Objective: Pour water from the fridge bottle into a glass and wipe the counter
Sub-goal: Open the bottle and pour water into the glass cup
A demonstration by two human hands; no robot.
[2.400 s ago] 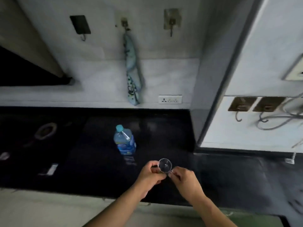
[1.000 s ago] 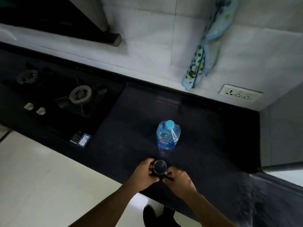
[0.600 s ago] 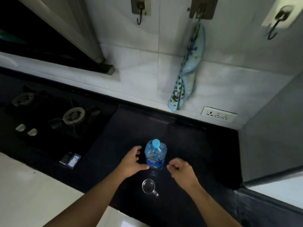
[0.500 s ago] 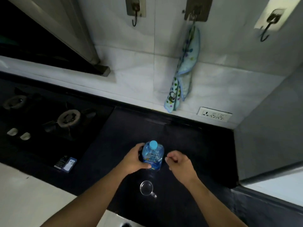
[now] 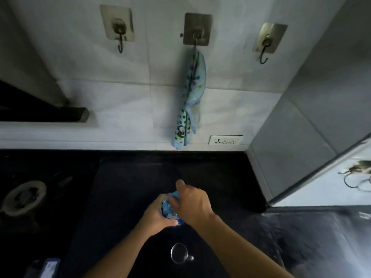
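Note:
A clear blue water bottle (image 5: 168,208) stands on the black counter (image 5: 124,183), mostly hidden by both hands. My left hand (image 5: 158,215) grips its body from the left. My right hand (image 5: 191,203) is curled over its top, covering the cap. A small clear glass (image 5: 179,253) with a handle stands empty on the counter just in front of the bottle, near the front edge. A light blue patterned cloth (image 5: 190,99) hangs from the middle wall hook (image 5: 196,31).
A gas burner (image 5: 24,197) sits on the dark stove at the left. A wall socket (image 5: 225,140) is behind the bottle. A grey wall panel (image 5: 297,137) bounds the counter on the right. A small box (image 5: 50,266) lies at the front left.
Both hands set the glass down on the counter and let it go. My left hand took hold of the bottle body, then my right hand closed over its top. The view turned towards the wall.

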